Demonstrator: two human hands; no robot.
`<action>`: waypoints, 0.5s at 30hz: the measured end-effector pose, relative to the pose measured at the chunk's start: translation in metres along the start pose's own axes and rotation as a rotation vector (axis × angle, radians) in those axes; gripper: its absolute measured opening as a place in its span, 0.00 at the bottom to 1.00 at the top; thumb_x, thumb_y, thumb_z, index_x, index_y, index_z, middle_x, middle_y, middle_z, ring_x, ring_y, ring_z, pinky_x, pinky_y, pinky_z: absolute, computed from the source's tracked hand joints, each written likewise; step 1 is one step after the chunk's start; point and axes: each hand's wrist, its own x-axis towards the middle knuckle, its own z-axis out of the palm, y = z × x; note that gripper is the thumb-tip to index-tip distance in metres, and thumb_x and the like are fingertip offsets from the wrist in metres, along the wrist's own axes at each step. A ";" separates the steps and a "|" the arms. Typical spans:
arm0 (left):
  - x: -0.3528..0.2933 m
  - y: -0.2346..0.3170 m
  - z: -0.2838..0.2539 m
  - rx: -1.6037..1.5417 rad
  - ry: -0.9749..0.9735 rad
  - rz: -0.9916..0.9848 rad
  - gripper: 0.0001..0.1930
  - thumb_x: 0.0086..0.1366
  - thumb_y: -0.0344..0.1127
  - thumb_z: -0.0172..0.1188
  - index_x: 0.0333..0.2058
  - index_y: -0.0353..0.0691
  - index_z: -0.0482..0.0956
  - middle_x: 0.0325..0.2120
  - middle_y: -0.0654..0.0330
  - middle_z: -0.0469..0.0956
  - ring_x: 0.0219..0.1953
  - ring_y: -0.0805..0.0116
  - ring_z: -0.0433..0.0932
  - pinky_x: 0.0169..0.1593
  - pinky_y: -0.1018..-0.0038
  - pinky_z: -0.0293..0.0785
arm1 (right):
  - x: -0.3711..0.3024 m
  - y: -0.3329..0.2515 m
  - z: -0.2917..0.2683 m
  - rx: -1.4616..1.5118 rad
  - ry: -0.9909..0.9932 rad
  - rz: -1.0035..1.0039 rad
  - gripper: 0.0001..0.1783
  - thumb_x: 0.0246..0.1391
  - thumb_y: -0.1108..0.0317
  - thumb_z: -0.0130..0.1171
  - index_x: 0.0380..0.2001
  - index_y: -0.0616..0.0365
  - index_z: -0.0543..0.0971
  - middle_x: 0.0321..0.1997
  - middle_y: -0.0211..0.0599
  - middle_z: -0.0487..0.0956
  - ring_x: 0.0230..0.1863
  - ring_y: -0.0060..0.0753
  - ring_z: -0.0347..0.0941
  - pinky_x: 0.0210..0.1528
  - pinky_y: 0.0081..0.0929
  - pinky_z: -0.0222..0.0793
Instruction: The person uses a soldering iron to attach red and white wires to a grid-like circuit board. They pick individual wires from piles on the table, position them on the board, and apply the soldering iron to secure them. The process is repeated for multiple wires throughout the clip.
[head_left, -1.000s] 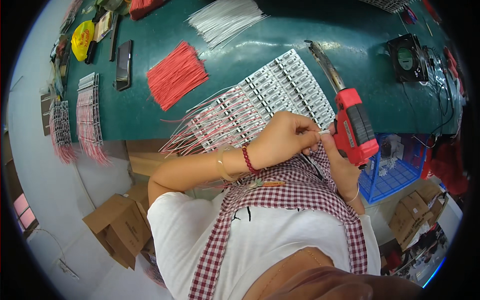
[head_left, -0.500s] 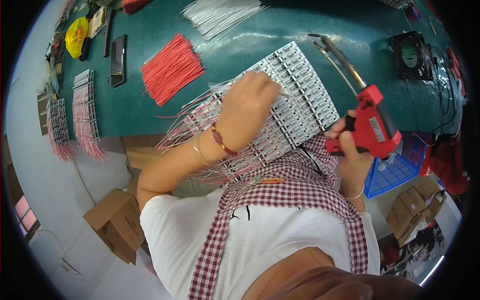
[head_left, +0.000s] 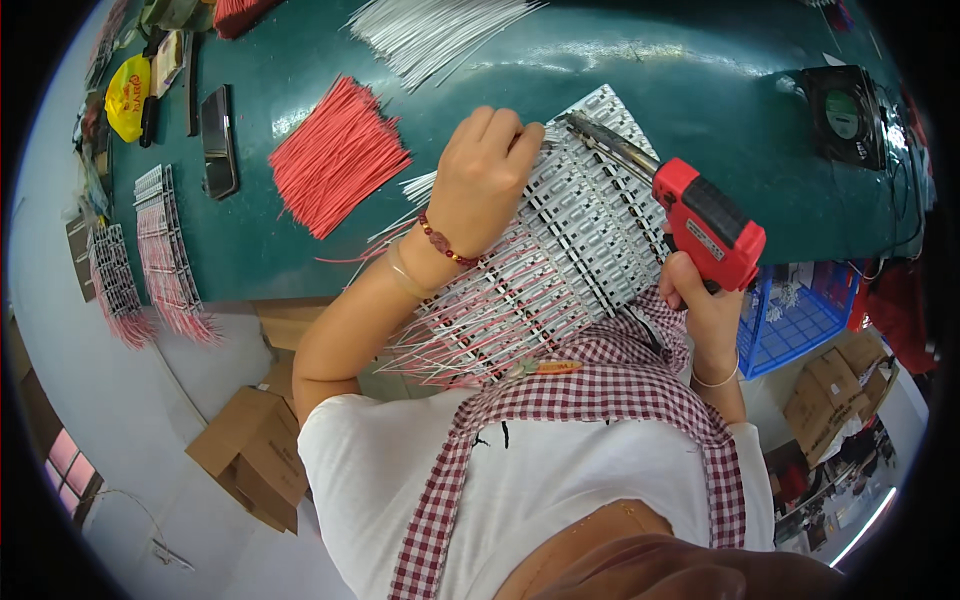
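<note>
My right hand grips a red and black soldering gun, its metal tip pointing left over a board of parts. My left hand is closed in a pinch just left of the tip, above the board's upper edge. White wires stick out beside this hand; its fingers hide most of them. The board, a panel of silvery rectangular pieces in rows, lies tilted between the table edge and my checked apron. Red and white wires trail from its lower left rows.
On the green table lie a pile of red wires, white wires, a phone and wired panels. A black round-faced device stands at right. Below are a blue crate and cardboard boxes.
The soldering gun has come down and left, bringing its tip over the board near my left fingers. My left hand has shifted slightly, and the whole view has moved a little.
</note>
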 end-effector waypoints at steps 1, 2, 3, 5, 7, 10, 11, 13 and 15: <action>0.000 -0.001 -0.001 -0.010 0.000 -0.001 0.14 0.47 0.20 0.57 0.36 0.35 0.81 0.27 0.58 0.70 0.31 0.61 0.71 0.35 0.69 0.71 | 0.000 0.000 0.002 -0.022 0.019 -0.008 0.07 0.53 0.72 0.66 0.34 0.60 0.78 0.24 0.26 0.76 0.22 0.14 0.68 0.24 0.17 0.63; 0.000 -0.001 -0.002 -0.005 -0.006 -0.008 0.14 0.47 0.20 0.57 0.36 0.35 0.81 0.27 0.58 0.70 0.31 0.61 0.71 0.35 0.69 0.71 | -0.001 0.000 0.003 -0.044 0.037 -0.016 0.08 0.52 0.72 0.66 0.35 0.60 0.78 0.26 0.26 0.77 0.24 0.15 0.69 0.26 0.18 0.65; -0.001 -0.001 -0.002 0.000 -0.010 -0.012 0.14 0.47 0.20 0.57 0.36 0.35 0.81 0.27 0.58 0.70 0.30 0.61 0.71 0.35 0.69 0.71 | -0.002 0.001 0.004 -0.066 0.059 -0.027 0.09 0.51 0.72 0.67 0.36 0.60 0.78 0.28 0.26 0.77 0.25 0.15 0.70 0.27 0.18 0.66; -0.001 -0.002 -0.001 -0.001 -0.007 -0.013 0.14 0.47 0.20 0.57 0.36 0.34 0.81 0.27 0.58 0.70 0.30 0.61 0.71 0.35 0.69 0.70 | -0.001 0.005 0.003 -0.153 0.067 -0.114 0.12 0.50 0.72 0.68 0.37 0.60 0.78 0.31 0.26 0.78 0.29 0.16 0.72 0.31 0.20 0.68; -0.002 -0.002 -0.001 -0.007 0.000 -0.010 0.14 0.47 0.20 0.57 0.36 0.34 0.80 0.27 0.58 0.70 0.30 0.61 0.71 0.35 0.69 0.70 | -0.002 0.007 0.003 -0.190 0.064 -0.153 0.14 0.48 0.73 0.70 0.38 0.60 0.78 0.33 0.27 0.79 0.32 0.18 0.73 0.34 0.21 0.70; 0.000 -0.002 -0.003 -0.017 -0.003 -0.002 0.14 0.47 0.20 0.57 0.36 0.33 0.80 0.27 0.58 0.70 0.30 0.61 0.71 0.35 0.69 0.70 | -0.005 0.009 0.003 -0.201 0.054 -0.158 0.16 0.47 0.74 0.71 0.40 0.60 0.79 0.35 0.27 0.79 0.34 0.19 0.74 0.37 0.22 0.71; 0.000 -0.002 -0.003 -0.015 -0.007 -0.004 0.14 0.47 0.20 0.57 0.36 0.33 0.80 0.27 0.58 0.70 0.30 0.61 0.71 0.35 0.69 0.70 | -0.006 0.010 0.003 -0.222 0.055 -0.168 0.16 0.47 0.74 0.71 0.40 0.60 0.79 0.35 0.27 0.80 0.34 0.19 0.74 0.37 0.22 0.71; 0.000 -0.002 -0.003 -0.007 -0.016 -0.010 0.14 0.47 0.20 0.57 0.36 0.33 0.80 0.27 0.58 0.70 0.30 0.61 0.70 0.35 0.69 0.70 | -0.006 0.010 0.003 -0.246 0.045 -0.186 0.17 0.46 0.74 0.71 0.41 0.60 0.79 0.35 0.28 0.80 0.34 0.20 0.74 0.37 0.22 0.71; 0.000 -0.002 -0.004 -0.005 -0.004 -0.010 0.14 0.47 0.20 0.57 0.36 0.33 0.80 0.27 0.58 0.70 0.30 0.61 0.70 0.35 0.68 0.70 | -0.008 0.009 0.002 -0.243 0.046 -0.191 0.17 0.47 0.74 0.71 0.41 0.60 0.79 0.36 0.28 0.80 0.34 0.20 0.75 0.37 0.22 0.71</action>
